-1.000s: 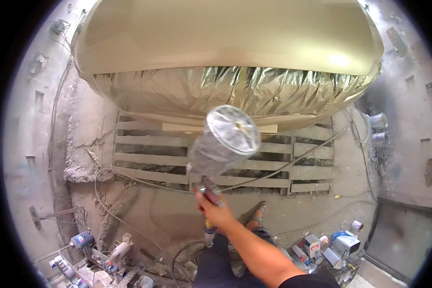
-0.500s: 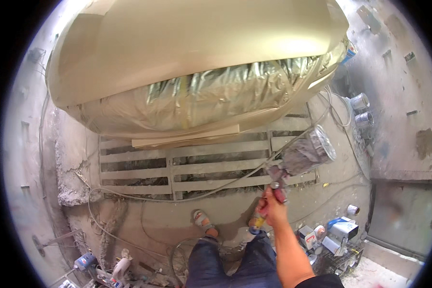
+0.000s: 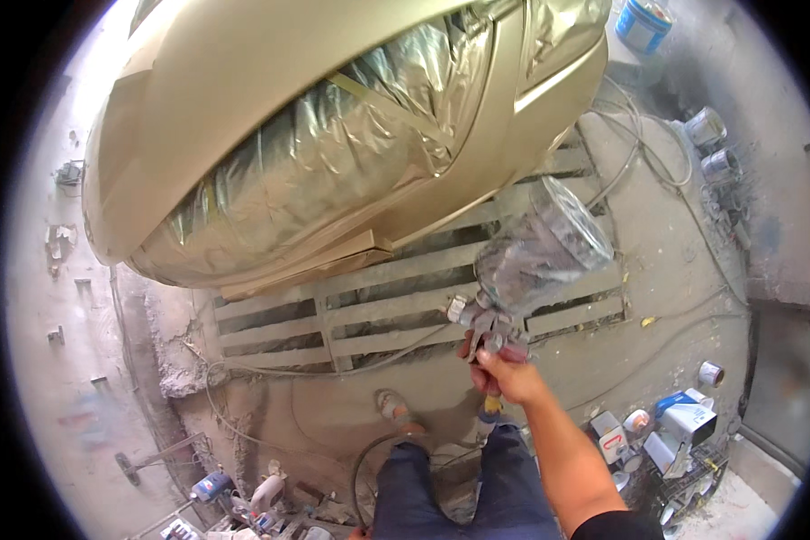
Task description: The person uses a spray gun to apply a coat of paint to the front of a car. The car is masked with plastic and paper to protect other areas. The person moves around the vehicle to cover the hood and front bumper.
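Observation:
My right hand (image 3: 504, 373) is wrapped around the handle of a spray gun (image 3: 490, 331), low in front of me. A large cup (image 3: 549, 243) covered in dried paint tops the gun and tilts to the right. A dark hose (image 3: 360, 477) curves down between my legs. Where it meets the lower edge, a sliver of my left hand (image 3: 361, 533) shows around it; most of that hand is out of the picture. Ahead is a beige-gold car body (image 3: 270, 63), its front opening masked with shiny plastic film (image 3: 306, 171) and tape. The gun is apart from the body.
A slatted floor grate (image 3: 405, 279) lies under the car's edge. Cans (image 3: 720, 166) line the right wall, with a looped hose (image 3: 639, 153) beside them. A rack (image 3: 693, 477) of tins stands at lower right, bottles and tools (image 3: 243, 495) at lower left. A blue-white bucket (image 3: 643, 25) sits upper right.
My view has turned, so the car now lies slanted and more of its right side shows. The spray gun has swung round and come nearer, still in my right hand. The dark hose has come into view.

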Available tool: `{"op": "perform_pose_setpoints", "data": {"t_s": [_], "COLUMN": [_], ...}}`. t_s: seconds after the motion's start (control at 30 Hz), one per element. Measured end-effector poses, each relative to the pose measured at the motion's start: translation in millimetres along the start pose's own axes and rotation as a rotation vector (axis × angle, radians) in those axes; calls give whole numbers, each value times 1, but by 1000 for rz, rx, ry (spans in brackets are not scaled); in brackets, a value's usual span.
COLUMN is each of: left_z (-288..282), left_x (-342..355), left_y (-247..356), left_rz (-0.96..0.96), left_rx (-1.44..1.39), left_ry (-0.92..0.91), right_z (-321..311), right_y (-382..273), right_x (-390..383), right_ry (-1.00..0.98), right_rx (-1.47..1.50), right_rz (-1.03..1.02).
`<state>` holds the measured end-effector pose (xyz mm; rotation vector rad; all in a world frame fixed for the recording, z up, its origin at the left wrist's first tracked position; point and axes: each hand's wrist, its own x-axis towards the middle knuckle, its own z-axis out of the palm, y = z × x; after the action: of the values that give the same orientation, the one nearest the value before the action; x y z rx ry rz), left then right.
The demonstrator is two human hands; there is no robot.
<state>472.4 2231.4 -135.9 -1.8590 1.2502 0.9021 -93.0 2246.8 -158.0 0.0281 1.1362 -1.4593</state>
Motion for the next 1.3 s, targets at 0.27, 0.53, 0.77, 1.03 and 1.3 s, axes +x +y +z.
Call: {"op": "perform_pose_setpoints", "data": {"t_s": [0.27, 0.53, 0.77, 1.03, 1.3], "left_z": [32, 14, 10, 26, 30], "left_x": [64, 44, 31, 35, -2], "left_y": [-116, -48, -46, -36, 21], "left_rz": [713, 313, 313, 336, 256], "left_rx": [501, 143, 576, 533, 238], "left_ry": [80, -102, -296, -242, 143], "right_z": [-70, -52, 12, 38, -20], "right_y": [76, 85, 66, 21, -4], "right_x": [87, 105, 10, -1, -42], "right_ry": [264, 319, 139, 291, 664], "right_rx": [158, 82, -54, -237, -772], "right_rz": [-31, 52, -55, -335, -622]}}
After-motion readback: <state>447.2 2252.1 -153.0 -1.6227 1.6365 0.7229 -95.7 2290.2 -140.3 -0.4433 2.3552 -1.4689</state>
